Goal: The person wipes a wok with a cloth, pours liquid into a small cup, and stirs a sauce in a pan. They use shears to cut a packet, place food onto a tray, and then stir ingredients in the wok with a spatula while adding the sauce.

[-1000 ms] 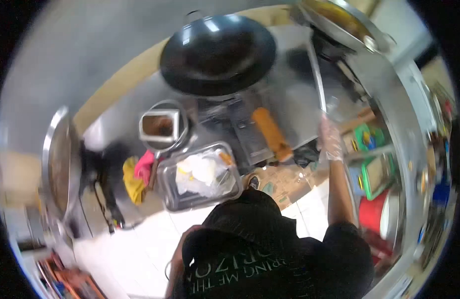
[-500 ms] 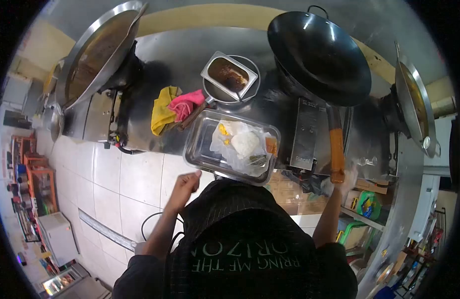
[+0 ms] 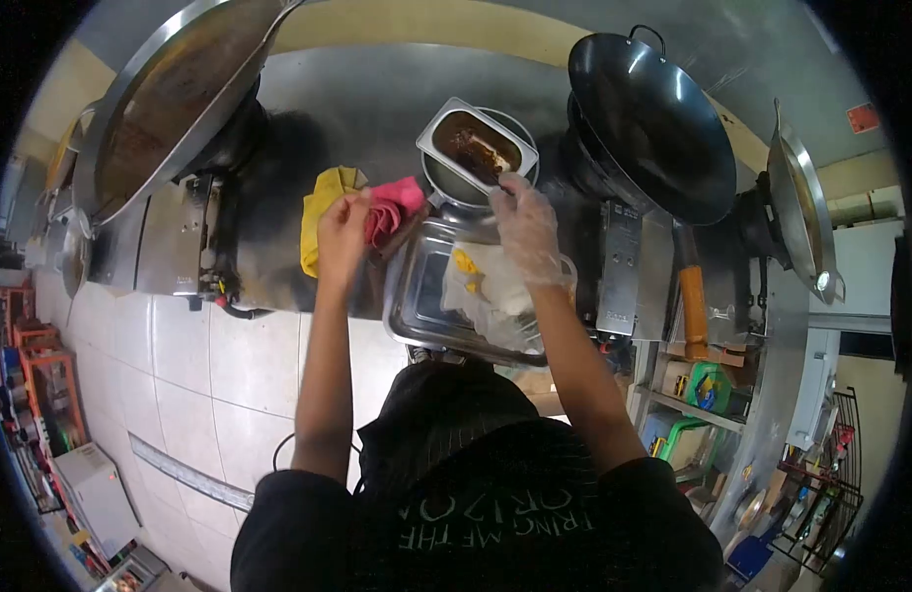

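My right hand, in a clear plastic glove, reaches over the steel tray to the front edge of a small metal container of brown sauce. Its fingers are closed round what looks like a thin utensil handle at the rim. The container rests on a round pot. My left hand is bare and raised beside the cloths, its fingers bent together with nothing visible in them. Beneath my right arm, the steel tray holds paper with white rice and yellow pieces, partly hidden.
A yellow cloth and a pink cloth lie left of the pot. A large pan stands at far left. A black wok with a wooden handle is at right, another pan beyond it.
Both hands have moved up and forward from near my body, the right to the sauce container and the left towards the cloths. The view has shifted slightly.
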